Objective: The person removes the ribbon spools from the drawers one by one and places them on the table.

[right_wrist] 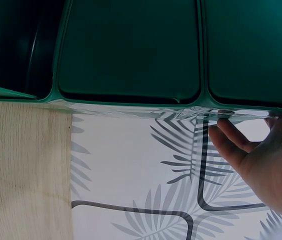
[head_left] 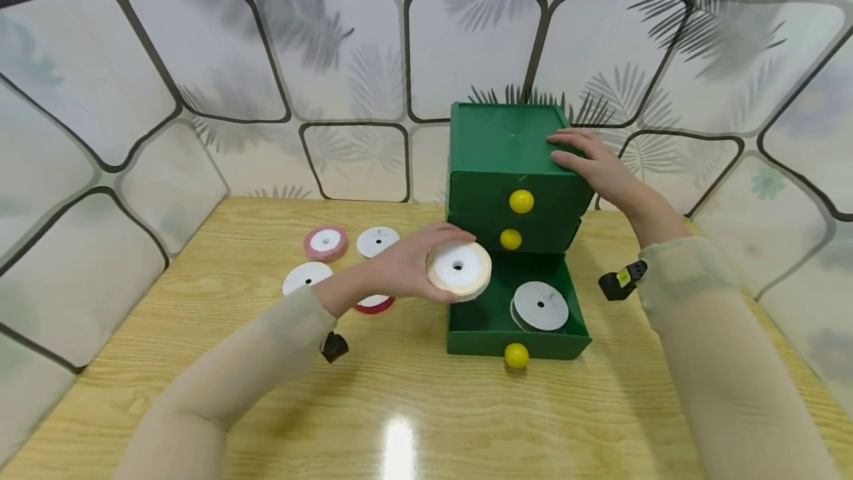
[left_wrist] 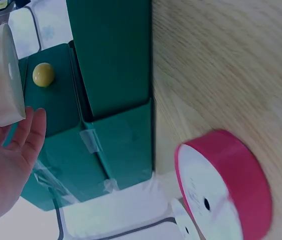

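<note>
My left hand (head_left: 403, 264) grips a ribbon spool (head_left: 469, 254) wound with cream ribbon, thumb on the near side and fingers on the far side. This spool hangs above the left part of the pulled-out bottom drawer (head_left: 476, 343) of a green drawer unit (head_left: 506, 143). A second white-faced spool (head_left: 529, 302) lies flat in that drawer, toward the right. With extended fingers, my right hand (head_left: 600, 169) rests on the unit's top by its right edge. In the right wrist view, the fingers (right_wrist: 226, 145) reach along the unit's side.
Left of the unit, several spools lie on the wooden table (head_left: 266, 391): a pink one (head_left: 326, 241), two white-faced ones (head_left: 378, 239) and a red one (left_wrist: 246, 185) partly behind my left hand. Yellow knobs (head_left: 522, 201) stick out from the drawer fronts. Patterned cloth walls (head_left: 353, 50) surround the table.
</note>
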Motion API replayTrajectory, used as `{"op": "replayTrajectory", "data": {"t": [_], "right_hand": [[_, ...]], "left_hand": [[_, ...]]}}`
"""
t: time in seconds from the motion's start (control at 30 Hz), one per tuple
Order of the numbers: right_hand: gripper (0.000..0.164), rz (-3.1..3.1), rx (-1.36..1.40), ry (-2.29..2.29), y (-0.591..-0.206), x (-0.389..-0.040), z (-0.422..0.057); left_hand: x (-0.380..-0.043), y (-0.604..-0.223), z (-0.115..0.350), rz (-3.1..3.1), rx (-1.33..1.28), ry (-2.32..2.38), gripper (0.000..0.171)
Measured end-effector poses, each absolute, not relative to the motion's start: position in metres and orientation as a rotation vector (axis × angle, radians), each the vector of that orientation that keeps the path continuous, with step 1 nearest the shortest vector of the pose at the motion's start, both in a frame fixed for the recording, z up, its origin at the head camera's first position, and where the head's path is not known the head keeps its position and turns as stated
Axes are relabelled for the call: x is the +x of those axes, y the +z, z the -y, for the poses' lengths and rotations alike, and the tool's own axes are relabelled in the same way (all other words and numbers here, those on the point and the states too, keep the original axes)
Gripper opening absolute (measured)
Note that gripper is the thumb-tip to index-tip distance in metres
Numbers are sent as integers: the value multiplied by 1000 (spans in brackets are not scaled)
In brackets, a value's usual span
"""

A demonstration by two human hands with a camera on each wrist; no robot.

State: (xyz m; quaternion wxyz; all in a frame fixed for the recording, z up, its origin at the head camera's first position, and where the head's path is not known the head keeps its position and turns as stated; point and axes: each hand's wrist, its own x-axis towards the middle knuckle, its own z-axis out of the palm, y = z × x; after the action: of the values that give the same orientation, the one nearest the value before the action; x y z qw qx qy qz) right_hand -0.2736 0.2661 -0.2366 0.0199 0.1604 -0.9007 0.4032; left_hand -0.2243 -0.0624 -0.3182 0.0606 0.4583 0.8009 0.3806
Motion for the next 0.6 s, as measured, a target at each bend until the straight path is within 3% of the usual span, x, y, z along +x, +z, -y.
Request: {"op": "replayTrajectory", "data": {"t": [0.37,0.6], "right_hand": [[54,2812,498,1242,-235,-274,-266],[54,2811,502,1235,-235,-273,-266]], "left_hand": [[-208,-322,103,-2415,1370,1228,78],[-192,-324,141,-2501,1195,1177,82]]}}
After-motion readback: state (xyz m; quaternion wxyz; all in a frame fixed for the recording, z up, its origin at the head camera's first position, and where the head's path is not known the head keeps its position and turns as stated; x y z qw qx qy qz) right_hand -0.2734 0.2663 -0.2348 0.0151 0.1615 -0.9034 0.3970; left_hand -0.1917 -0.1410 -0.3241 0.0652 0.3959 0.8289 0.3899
